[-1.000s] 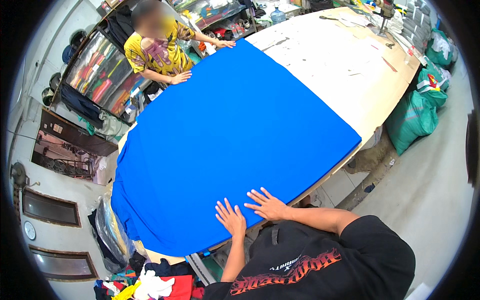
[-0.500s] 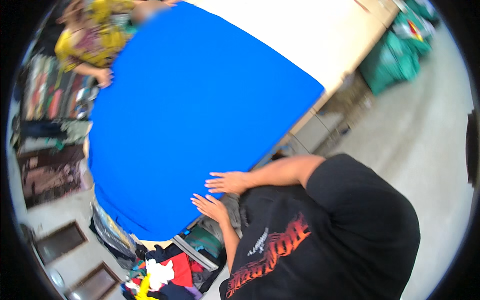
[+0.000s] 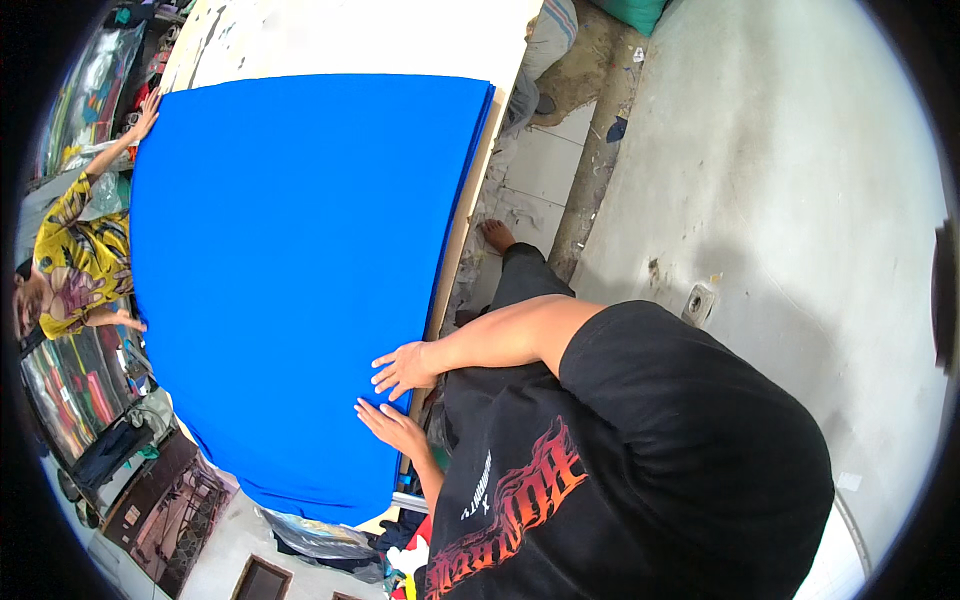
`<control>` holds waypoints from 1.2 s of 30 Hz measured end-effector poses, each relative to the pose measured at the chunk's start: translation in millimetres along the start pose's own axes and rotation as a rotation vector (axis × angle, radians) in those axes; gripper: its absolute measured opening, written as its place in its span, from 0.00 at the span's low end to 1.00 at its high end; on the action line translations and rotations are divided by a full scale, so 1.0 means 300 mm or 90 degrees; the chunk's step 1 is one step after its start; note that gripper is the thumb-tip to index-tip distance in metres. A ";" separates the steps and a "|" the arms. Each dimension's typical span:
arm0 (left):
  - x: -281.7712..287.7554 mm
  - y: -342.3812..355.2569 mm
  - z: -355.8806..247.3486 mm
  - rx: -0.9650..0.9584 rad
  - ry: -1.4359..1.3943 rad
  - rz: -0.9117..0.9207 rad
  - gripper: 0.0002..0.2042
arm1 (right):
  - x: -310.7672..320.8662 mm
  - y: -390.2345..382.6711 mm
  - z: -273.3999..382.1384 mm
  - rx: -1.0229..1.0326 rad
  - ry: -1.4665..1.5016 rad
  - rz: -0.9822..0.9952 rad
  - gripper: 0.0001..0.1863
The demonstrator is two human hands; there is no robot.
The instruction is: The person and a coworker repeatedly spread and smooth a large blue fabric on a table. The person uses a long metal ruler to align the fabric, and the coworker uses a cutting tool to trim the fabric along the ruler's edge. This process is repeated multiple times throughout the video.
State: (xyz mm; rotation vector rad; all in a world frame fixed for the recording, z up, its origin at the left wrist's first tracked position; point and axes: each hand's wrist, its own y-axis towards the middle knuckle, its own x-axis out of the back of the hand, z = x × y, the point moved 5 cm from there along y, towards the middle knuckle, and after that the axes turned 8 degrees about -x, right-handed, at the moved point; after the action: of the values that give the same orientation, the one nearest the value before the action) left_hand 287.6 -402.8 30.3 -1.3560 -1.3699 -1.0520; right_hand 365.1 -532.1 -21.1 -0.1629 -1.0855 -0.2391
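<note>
A large sheet of bright blue fabric (image 3: pixel 290 230) lies spread over a long pale table, its layered edge running along my side. My right hand (image 3: pixel 405 370) rests flat on the fabric close to that edge, fingers spread. Just beside it, my left hand (image 3: pixel 395 430) also lies palm down at the border with its fingers stretched out. Neither hand grips the cloth. Across the table, a person in a yellow patterned top (image 3: pixel 85 250) has one hand (image 3: pixel 148 115) on the far corner of the fabric and the other hand (image 3: pixel 128 320) at its far edge.
The pale tabletop (image 3: pixel 330 35) shows beyond the fabric. Sacks stand on the floor past the table, one of them green (image 3: pixel 632 12). Grey concrete floor (image 3: pixel 760 150) stretches to my right. Loose coloured cloths (image 3: pixel 408 555) are heaped by the table's end near my left arm.
My view has turned, so the table and fabric sit at another angle. Both my hands stay flat at the near edge. The person opposite now has an arm stretched toward the far corner.
</note>
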 end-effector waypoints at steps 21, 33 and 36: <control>0.152 -0.469 0.953 0.663 0.059 -0.258 0.35 | 0.177 0.373 0.272 -0.197 0.068 -0.286 0.24; 0.082 -0.804 1.111 0.654 -0.022 -0.281 0.30 | -0.060 0.583 0.482 -0.144 -0.121 -0.105 0.31; 0.076 -0.869 1.097 0.634 -0.026 -0.298 0.29 | -0.062 0.569 0.496 -0.096 -0.164 -0.059 0.32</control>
State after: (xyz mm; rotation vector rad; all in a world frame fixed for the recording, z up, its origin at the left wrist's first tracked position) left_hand 15.5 -85.2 -13.3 -0.3273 -1.9144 -0.4531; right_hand 276.2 -329.0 28.1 -0.2841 -1.3338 -0.3921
